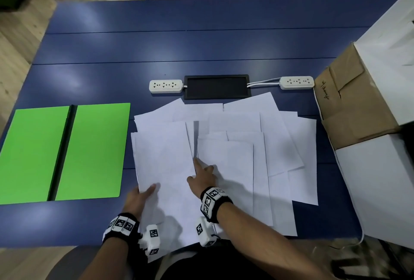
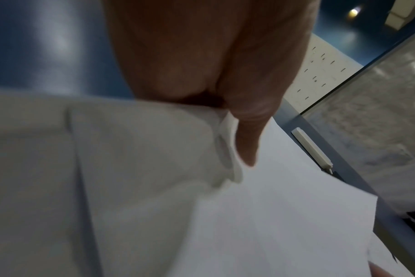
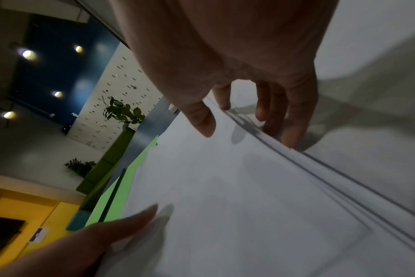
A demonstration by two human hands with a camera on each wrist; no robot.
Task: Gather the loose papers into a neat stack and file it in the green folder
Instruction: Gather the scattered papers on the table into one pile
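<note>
The green folder (image 1: 65, 152) lies open and flat at the left of the blue table (image 1: 179, 44); it also shows in the right wrist view (image 3: 121, 178). Loose white papers (image 1: 242, 143) are fanned out, overlapping, over the middle and right. My left hand (image 1: 145, 192) pinches the near left edge of a thick bundle of sheets (image 2: 142, 150), with the thumb (image 2: 246, 146) on top and the fingers hidden underneath. My right hand (image 1: 201, 176) rests on the papers just right of that bundle. Its index finger points at the bundle's right edge, and its fingertips (image 3: 292, 138) touch the sheets.
Two white power strips (image 1: 165, 86) (image 1: 296, 82) flank a black panel (image 1: 216, 86) behind the papers. A brown cardboard box (image 1: 351, 104) and white boxes (image 1: 380, 178) crowd the right edge. Some sheets overhang the table's near edge.
</note>
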